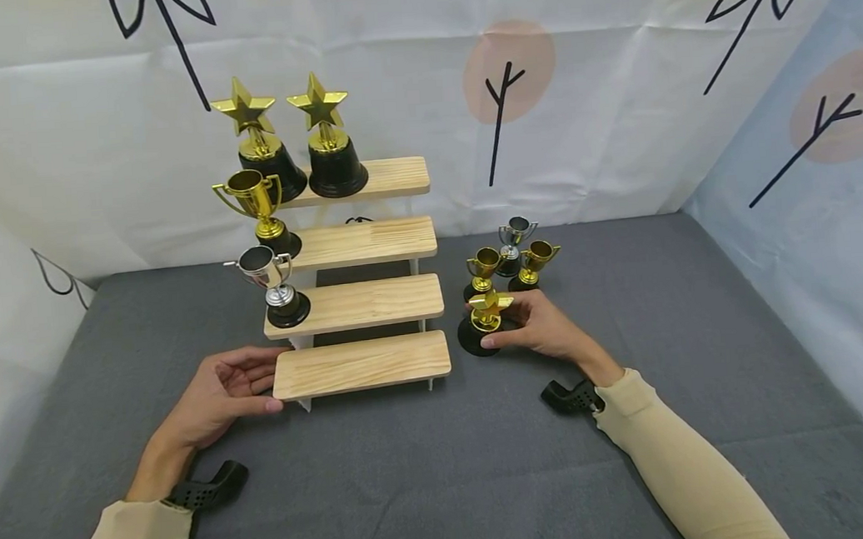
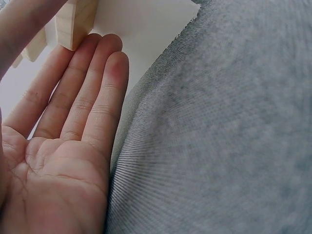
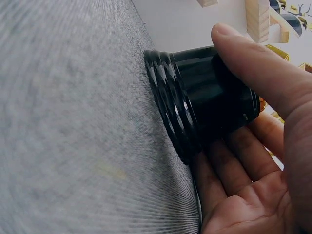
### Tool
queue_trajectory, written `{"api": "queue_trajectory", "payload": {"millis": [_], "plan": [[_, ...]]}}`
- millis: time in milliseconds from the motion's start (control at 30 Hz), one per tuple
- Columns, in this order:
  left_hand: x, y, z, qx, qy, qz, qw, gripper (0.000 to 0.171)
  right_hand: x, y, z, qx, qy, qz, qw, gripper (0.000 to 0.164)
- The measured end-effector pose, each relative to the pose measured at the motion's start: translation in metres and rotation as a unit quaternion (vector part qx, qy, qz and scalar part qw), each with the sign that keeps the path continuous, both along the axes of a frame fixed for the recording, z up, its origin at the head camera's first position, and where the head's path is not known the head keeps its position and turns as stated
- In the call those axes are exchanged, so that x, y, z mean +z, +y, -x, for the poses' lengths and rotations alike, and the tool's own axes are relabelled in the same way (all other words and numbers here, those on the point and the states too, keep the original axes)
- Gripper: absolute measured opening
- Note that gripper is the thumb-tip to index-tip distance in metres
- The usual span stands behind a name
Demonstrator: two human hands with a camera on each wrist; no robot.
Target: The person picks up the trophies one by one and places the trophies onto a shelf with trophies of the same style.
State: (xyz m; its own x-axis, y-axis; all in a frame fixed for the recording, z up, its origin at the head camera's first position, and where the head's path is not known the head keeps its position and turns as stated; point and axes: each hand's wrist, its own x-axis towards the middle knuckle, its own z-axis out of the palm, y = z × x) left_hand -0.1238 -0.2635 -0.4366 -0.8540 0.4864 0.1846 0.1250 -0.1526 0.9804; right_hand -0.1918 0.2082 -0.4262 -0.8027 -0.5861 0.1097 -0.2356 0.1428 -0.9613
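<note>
My right hand (image 1: 544, 326) holds a gold star trophy (image 1: 489, 320) by its black base (image 3: 209, 92), thumb on one side and fingers on the other. The base stands on or just at the grey cloth. At the left end of a wooden tiered shelf (image 1: 363, 364), my left hand (image 1: 233, 389) has its fingers extended, the tips at the lowest board (image 2: 75, 24). On the top board stand two gold star trophies (image 1: 333, 155) (image 1: 261, 152). A gold cup (image 1: 257, 200) occupies the second board's left end, and a silver cup (image 1: 278, 284) the third's.
Just behind my right hand, a silver cup trophy (image 1: 512, 243) and two gold cup trophies (image 1: 484, 267) (image 1: 536, 262) stand close together. Grey cloth (image 1: 447, 485) covers the table. A patterned white curtain (image 1: 603, 140) hangs along the back.
</note>
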Motion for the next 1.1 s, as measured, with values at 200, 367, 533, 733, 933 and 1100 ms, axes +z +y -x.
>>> {"api": "queue_trajectory", "payload": {"millis": [200,367,533,733,933,1100], "plan": [[0.0002,-0.0006,0.0002,-0.001,0.002,0.000,1.0000,0.065,-0.0004,-0.0002,0.0003,-0.001,0.002,0.002,1.000,0.052],[0.0001,-0.0007,-0.0002,0.000,0.001,0.003,1.0000,0.065,-0.0012,0.0005,0.0004,-0.002,0.000,-0.001,1.000,0.051],[0.0006,0.0002,-0.0008,-0.002,0.000,0.003,1.0000,0.064,-0.0016,0.0008,0.0005,-0.001,-0.002,-0.002,1.000,0.051],[0.0011,0.0011,-0.0010,0.000,0.003,0.004,1.0000,0.064,-0.0013,0.0015,0.0007,-0.003,0.002,-0.003,1.000,0.050],[0.0010,0.0011,-0.0006,-0.003,0.003,0.001,1.0000,0.064,-0.0014,0.0023,0.0009,-0.006,0.000,-0.007,1.000,0.050],[0.0013,0.0013,-0.0007,-0.005,0.003,-0.002,1.0000,0.063,-0.0016,0.0022,0.0008,-0.004,-0.004,0.001,1.000,0.049]]}}
